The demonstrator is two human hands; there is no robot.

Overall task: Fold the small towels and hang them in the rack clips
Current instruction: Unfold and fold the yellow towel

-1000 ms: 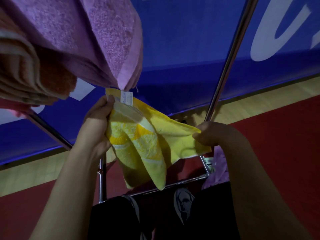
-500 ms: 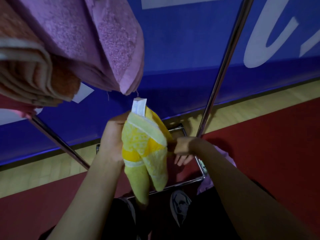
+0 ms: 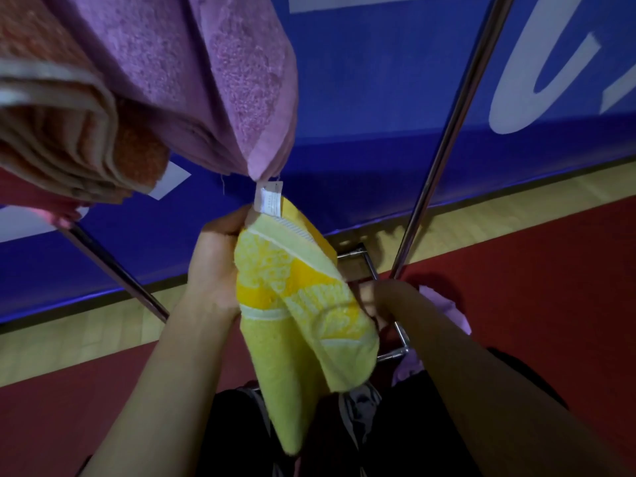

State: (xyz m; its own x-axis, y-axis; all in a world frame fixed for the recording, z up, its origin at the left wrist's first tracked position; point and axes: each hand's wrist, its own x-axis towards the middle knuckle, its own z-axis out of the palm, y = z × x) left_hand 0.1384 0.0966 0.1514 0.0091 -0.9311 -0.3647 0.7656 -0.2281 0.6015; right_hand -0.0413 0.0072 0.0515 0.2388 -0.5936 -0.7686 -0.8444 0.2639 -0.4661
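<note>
My left hand (image 3: 213, 270) grips the top edge of a yellow patterned towel (image 3: 303, 304), just below its white label (image 3: 269, 198). The towel hangs folded lengthwise in two drooping lobes in front of me. My right hand (image 3: 389, 297) is right beside the towel's right lobe, which half hides it, so its grip does not show. A folded purple towel (image 3: 206, 80) and an orange striped towel (image 3: 69, 125) hang from the rack above at the upper left. No clip shows.
Two chrome rack poles slant through the scene, one at the right (image 3: 447, 139) and one at the lower left (image 3: 117, 270). The rack's base bars (image 3: 368, 263) lie on the red floor, with another purple towel (image 3: 444, 304) beside them. A blue banner (image 3: 378, 98) stands behind.
The yellow towel was spread between both hands and is now gathered into a narrow fold under my left hand. My right hand let go of the far corner and moved in behind the towel.
</note>
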